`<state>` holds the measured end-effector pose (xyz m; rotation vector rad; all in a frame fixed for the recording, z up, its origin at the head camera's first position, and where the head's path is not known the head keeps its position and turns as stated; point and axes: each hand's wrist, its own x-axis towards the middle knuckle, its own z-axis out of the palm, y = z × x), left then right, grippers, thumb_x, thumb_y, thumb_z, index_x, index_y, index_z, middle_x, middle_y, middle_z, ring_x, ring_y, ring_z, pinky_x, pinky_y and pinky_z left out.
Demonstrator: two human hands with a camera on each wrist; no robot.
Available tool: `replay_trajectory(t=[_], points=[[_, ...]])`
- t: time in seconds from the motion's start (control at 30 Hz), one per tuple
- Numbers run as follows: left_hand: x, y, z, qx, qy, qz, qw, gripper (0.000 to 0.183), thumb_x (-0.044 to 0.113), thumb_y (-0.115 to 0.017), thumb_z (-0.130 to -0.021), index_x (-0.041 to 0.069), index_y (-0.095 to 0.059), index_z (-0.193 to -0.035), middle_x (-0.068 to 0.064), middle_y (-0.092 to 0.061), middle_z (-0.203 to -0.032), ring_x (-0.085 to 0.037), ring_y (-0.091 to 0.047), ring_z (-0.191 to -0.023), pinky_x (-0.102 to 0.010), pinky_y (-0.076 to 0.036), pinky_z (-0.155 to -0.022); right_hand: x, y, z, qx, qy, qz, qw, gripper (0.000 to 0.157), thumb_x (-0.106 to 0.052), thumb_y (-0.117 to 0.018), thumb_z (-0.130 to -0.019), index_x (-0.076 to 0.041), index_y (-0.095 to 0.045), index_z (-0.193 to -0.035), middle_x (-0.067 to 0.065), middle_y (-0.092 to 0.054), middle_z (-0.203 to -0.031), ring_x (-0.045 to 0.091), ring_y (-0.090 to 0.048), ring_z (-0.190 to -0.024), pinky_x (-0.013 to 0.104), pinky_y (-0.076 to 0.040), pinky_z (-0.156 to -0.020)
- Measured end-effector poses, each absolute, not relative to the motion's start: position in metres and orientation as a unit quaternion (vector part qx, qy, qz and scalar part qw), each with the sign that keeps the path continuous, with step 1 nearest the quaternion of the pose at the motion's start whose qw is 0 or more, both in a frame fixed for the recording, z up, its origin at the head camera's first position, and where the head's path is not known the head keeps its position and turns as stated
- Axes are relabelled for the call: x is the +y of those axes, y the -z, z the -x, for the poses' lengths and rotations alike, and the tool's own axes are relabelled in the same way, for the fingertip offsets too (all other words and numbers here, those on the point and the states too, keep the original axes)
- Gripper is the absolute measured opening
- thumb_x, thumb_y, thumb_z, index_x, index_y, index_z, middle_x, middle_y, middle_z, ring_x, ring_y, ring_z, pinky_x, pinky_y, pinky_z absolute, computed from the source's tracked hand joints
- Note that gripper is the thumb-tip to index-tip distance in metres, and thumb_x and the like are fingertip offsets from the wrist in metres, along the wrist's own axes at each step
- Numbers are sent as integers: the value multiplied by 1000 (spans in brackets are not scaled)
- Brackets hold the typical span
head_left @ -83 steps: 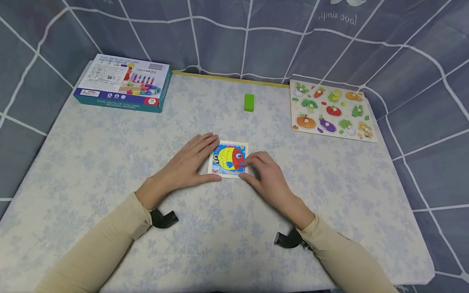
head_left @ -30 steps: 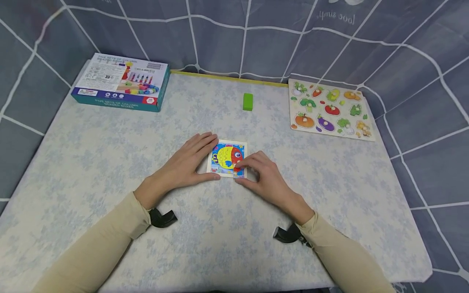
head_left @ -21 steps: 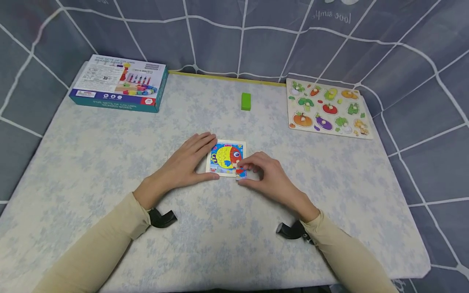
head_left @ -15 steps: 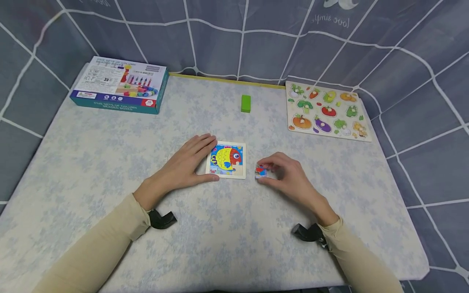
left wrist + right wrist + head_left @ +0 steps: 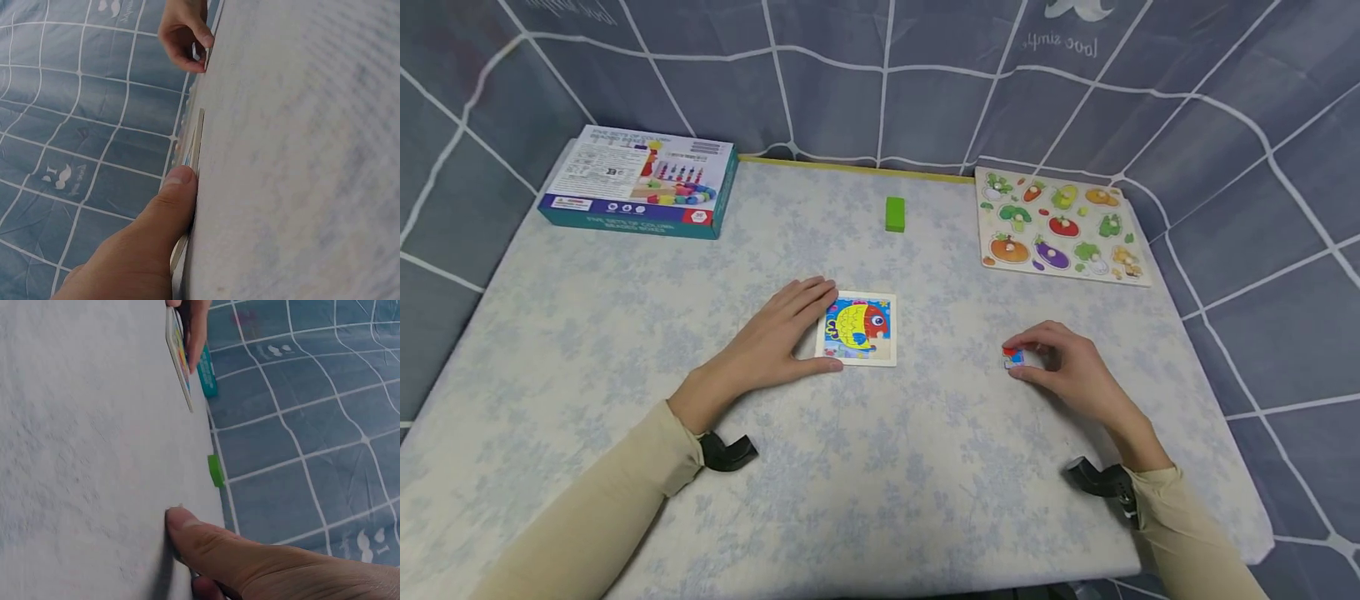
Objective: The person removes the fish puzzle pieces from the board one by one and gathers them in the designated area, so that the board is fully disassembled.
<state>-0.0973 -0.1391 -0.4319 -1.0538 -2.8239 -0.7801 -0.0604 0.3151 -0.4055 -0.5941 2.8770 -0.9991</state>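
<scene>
Red-blue piece (image 5: 1012,358), pinched in right grip (image 5: 1072,367), is best held level, the straight-fingered left grip (image 5: 773,338) steadying the frame (image 5: 892,330) beside it.

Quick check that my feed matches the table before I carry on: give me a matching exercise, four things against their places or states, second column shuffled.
Things:
1. puzzle piece
2. fish puzzle
3. block
4. vegetable board

Places or states:
A. green all over, touched by neither hand
B. at the far right of the table
C. pinched in the right hand
D. touched by the left hand

Pairs: 1-C, 2-D, 3-A, 4-B
</scene>
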Motion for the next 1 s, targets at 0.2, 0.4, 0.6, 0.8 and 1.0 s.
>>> replay_trajectory(t=[0.2, 0.4, 0.6, 0.8, 1.0], points=[[-140, 433, 98, -906, 255, 337, 15, 104, 54, -83, -84, 2, -38, -163, -14, -37, -169, -33, -27, -160, -50, -17, -134, 321, 402, 63, 926, 316, 204, 16, 39, -11, -91, -84, -18, -78, -120, -2, -71, -111, 15, -57, -95, 22, -46, -80], [-138, 434, 99, -904, 258, 341, 15, 105, 54, -83, -84, 2, -38, -163, -14, -38, -169, -33, -27, -160, -50, -16, -134, 301, 399, 68, 922, 338, 188, -27, 40, -12, -95, -79, -14, -80, -116, 1, -73, -105, 17, -62, -91, 25, -48, -80], [-138, 434, 98, -904, 258, 340, 10, 104, 53, -83, -84, 2, -37, -163, -14, -37, -170, -33, -27, -160, -51, -16, -134, 245, 393, 77, 908, 352, 226, -26, 30, -13, -90, -85, -10, -80, -113, 4, -76, -103, 19, -67, -90, 33, -55, -79], [-137, 434, 98, -906, 255, 338, 6, 104, 54, -82, -85, 3, -37, -163, -14, -36, -170, -33, -26, -160, -51, -16, -134, 184, 391, 81, 890, 368, 267, 30, 27, -12, -87, -89, -8, -79, -114, 4, -76, -102, 19, -69, -91, 39, -59, -83], [-139, 433, 98, -906, 254, 338, 6, 104, 56, -81, -86, 4, -36, -164, -13, -35, -171, -32, -25, -161, -51, -15, -134, 144, 399, 80, 885, 384, 262, 27, 21, -16, -88, -89, -9, -80, -107, 2, -73, -95, 17, -65, -84, 32, -56, -73]])
